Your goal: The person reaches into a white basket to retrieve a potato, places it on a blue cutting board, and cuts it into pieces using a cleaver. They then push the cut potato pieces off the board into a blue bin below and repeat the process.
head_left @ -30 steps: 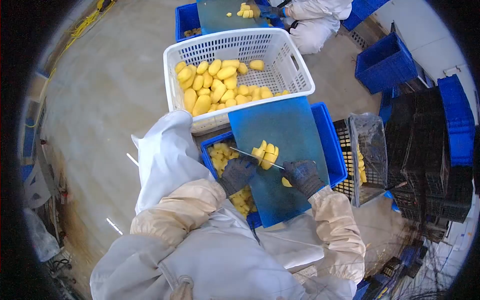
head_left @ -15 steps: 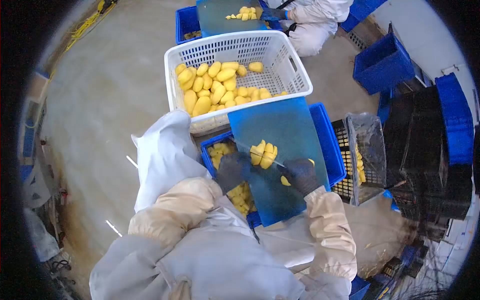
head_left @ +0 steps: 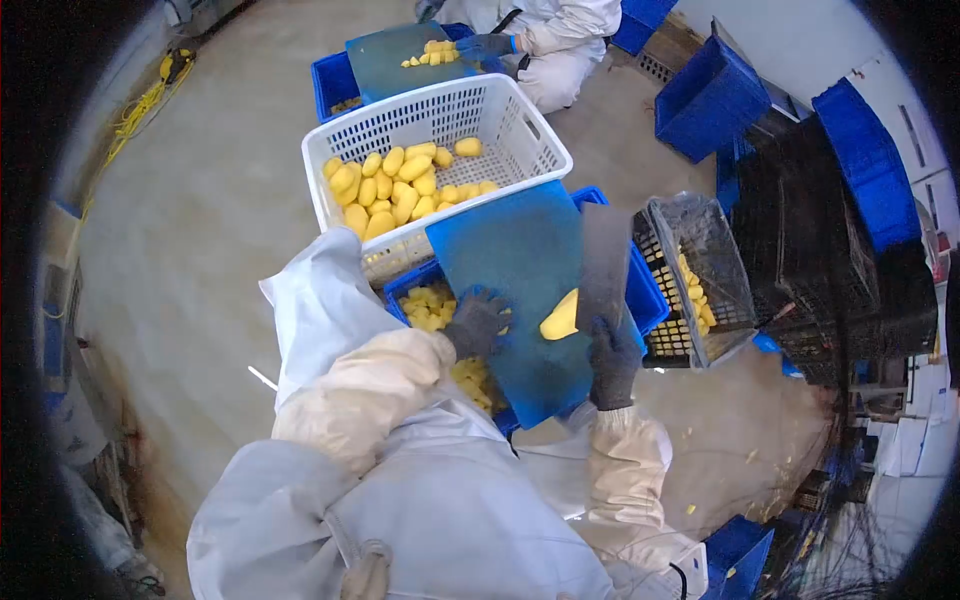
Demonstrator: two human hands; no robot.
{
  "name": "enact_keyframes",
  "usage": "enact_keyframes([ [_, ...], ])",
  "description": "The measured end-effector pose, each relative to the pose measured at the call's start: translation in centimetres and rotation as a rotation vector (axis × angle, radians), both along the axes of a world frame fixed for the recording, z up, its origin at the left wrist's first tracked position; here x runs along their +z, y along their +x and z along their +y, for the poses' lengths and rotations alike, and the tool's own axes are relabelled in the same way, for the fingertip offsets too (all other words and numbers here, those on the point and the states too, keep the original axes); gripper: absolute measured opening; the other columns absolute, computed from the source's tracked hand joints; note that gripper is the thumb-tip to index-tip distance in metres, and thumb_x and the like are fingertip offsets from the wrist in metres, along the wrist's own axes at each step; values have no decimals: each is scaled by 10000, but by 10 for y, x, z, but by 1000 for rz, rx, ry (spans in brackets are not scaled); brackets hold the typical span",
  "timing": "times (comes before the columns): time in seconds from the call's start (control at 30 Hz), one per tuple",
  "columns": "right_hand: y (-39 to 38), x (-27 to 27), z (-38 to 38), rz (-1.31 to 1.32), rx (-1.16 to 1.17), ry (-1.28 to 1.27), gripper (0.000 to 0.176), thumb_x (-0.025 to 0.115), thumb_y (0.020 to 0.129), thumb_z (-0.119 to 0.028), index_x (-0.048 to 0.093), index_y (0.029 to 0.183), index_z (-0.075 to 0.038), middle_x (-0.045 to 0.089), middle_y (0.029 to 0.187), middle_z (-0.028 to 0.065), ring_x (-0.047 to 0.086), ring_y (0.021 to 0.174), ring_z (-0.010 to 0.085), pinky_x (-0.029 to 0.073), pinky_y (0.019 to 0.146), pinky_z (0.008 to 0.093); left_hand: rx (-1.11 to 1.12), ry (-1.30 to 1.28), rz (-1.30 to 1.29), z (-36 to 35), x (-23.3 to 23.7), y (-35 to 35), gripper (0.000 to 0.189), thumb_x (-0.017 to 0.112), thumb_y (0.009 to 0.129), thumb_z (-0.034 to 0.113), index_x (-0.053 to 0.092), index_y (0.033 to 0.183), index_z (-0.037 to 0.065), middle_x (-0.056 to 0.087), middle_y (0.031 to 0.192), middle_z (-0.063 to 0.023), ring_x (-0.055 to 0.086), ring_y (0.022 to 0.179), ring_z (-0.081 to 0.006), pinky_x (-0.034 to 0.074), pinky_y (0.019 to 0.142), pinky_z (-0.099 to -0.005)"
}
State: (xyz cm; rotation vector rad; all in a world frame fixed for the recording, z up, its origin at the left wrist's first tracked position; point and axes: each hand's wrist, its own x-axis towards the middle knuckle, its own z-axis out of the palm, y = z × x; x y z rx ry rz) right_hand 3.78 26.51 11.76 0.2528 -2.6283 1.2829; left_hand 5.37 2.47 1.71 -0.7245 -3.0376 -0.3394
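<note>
My right hand [head_left: 613, 368], in a dark glove, grips a broad-bladed kitchen knife [head_left: 604, 265] whose blade stands up over the right side of the blue cutting board [head_left: 510, 245]. A peeled yellow potato [head_left: 561, 318] lies on the board, its right end hidden by the blade. At the board's left edge is my gloved left hand [head_left: 478, 322], fingers spread, with a bit of yellow showing at the fingertips. Below that hand, cut potato pieces [head_left: 428, 306] fill a blue crate [head_left: 395, 288] that the board partly covers.
A white basket [head_left: 320, 190] of peeled potatoes stands beyond the board. To the right are a black crate [head_left: 650, 255] with a clear plastic liner and blue bins [head_left: 708, 100]. Opposite, a co-worker [head_left: 565, 40] has cut pieces on another board [head_left: 385, 65].
The cut pieces have gone from the middle of the board. My left hand has opened beside its left edge. My right hand has raised the knife, and a potato lies beside the blade.
</note>
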Motion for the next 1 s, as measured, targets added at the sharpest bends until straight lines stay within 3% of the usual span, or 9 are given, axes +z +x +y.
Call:
enact_keyframes([
  [0.07,17,-2,-4,-286,-294,-474,311,581,826,-220,583,916,78,598,799,252,574,705,334,436,628,389,-8,69,75,-4,-3,23,475,591,701,495,586,1081,209,494,1167,-92,409,1124,-325,266,989,-497],
  [0.17,29,-52,23,-405,-499,-248,196,581,822,-176,599,903,2,556,662,55,508,497,118,378,425,259,-54,166,103,-5,14,51,415,602,715,447,626,1014,161,548,1113,-118,478,1013,-342,350,878,-532],
  [0.3,48,-89,44,-460,-484,-158,238,540,842,-220,605,925,-6,611,749,97,579,567,200,434,488,319,-5,289,126,11,25,48,419,606,743,403,591,1070,142,537,1142,-127,481,1055,-319,369,888,-484],
  [0.37,65,-21,12,-627,-468,93,285,498,866,-280,617,944,-33,637,848,131,613,709,310,469,618,390,49,403,144,27,12,28,444,588,772,412,558,1130,152,520,1173,-129,461,1114,-302,348,930,-480],
  [0.43,78,-121,43,-63,-130,711,379,467,872,-369,579,1054,-56,589,978,221,565,894,390,441,754,465,374,682,-331,61,-3,-30,460,577,801,377,525,1169,105,554,1148,-152,505,1070,-345,383,921,-432],
  [0.5,59,-193,38,-478,-345,-287,387,454,877,-362,551,1103,-62,564,1021,243,547,932,403,430,776,480,296,743,-472,78,-8,-73,495,571,805,390,503,1196,93,567,1135,-156,522,1048,-354,402,908,-406],
  [0.6,68,-56,-10,-412,-216,312,376,451,881,-372,581,1047,-60,583,959,249,566,881,400,436,773,475,296,902,-478,74,-51,-87,587,580,792,428,462,1241,67,578,1127,-169,552,1009,-361,433,879,-383],
  [0.73,77,-55,-37,-548,-129,284,343,468,871,-360,607,976,-64,605,863,235,581,818,402,440,766,478,485,807,-437,29,-37,-48,712,616,751,478,424,1276,36,560,1143,-210,557,1009,-362,435,875,-393],
  [1.0,91,-51,-53,-11,89,664,324,500,841,-378,614,878,-78,620,826,206,608,736,355,473,626,458,706,707,-233,-20,-18,-22,572,669,741,371,519,1170,24,596,1029,-218,595,908,-354,460,786,-414],
])
